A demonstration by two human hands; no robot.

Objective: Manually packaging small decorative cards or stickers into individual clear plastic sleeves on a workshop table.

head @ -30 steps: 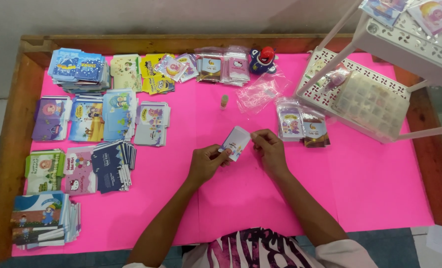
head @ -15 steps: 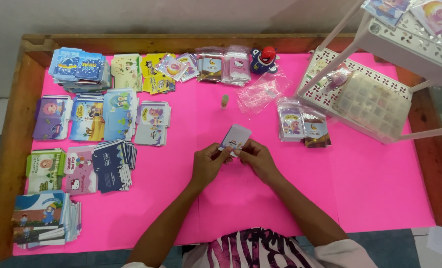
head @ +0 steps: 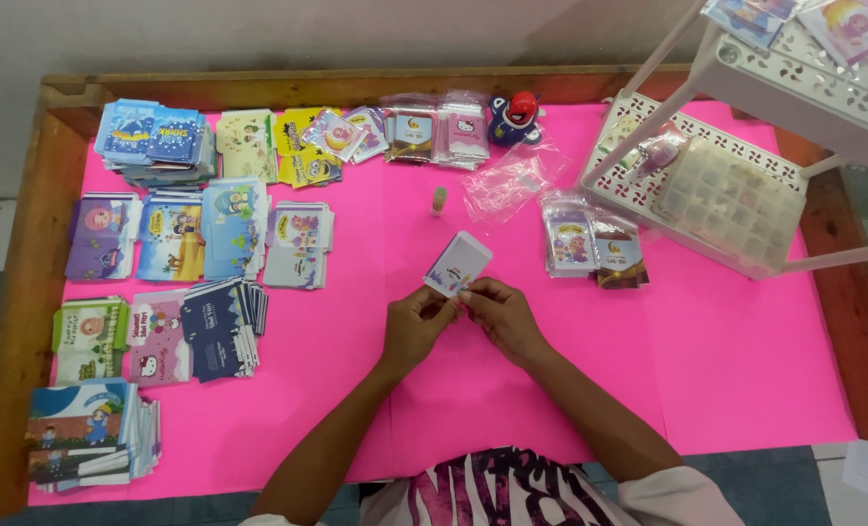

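At the centre of the pink surface (head: 746, 390), a small white card packet (head: 457, 264) is held at its lower edge by both hands, tilted with its upper end directed away from the person. The left hand (head: 416, 326) is closed on the packet's lower left corner, its fingers (head: 442, 304) pinched narrowly; the right hand (head: 500, 314) is closed on the lower right corner in the same narrow pinch, and the two hands are seen touching at the fingertips. Just beyond the packet, a small upright bottle (head: 439, 200) is placed, and beside it a clear plastic bag (head: 512, 180) is laid flat. To the right, two filled clear packets (head: 590, 245) are laid side by side, near a white perforated rack (head: 707, 195) on which a compartmented clear box (head: 731, 200) is carried. Along the far edge, a red and blue toy figure (head: 512, 117) is set among wrapped packets (head: 439, 131). On the left, stacks of illustrated cards (head: 171, 234) are arranged in rows. The surface is bordered by a wooden frame (head: 15, 292).
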